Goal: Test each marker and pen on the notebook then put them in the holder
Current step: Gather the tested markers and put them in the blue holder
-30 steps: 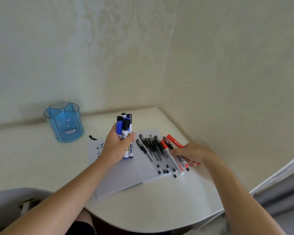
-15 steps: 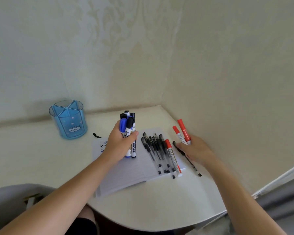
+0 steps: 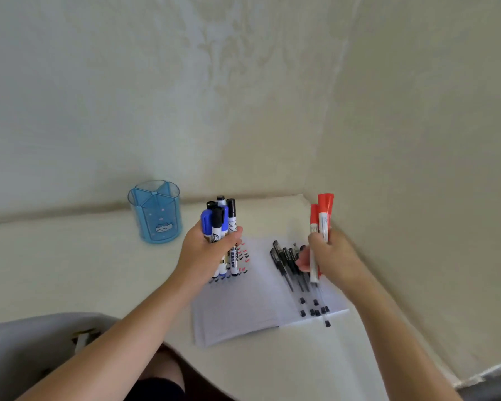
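Note:
My left hand (image 3: 206, 253) grips an upright bundle of black and blue markers (image 3: 222, 224) over the left page of the open notebook (image 3: 252, 305). Small check marks in black, blue and red show on that page. My right hand (image 3: 330, 256) holds the red markers (image 3: 321, 218) upright, caps up, above the notebook's right page. Several black pens (image 3: 289, 264) lie side by side on the right page, partly under my right hand. The blue see-through holder (image 3: 155, 212), split into compartments, stands to the left near the wall with nothing seen in it.
The white table (image 3: 70, 270) fits into a wall corner, with its curved front edge at the bottom. A grey chair (image 3: 26, 348) sits at the lower left. The right wall runs close beside my right hand.
My right hand picked the red markers up off the notebook and raised them upright. My left hand kept its bundle in place. The view shifted, so everything sits further right.

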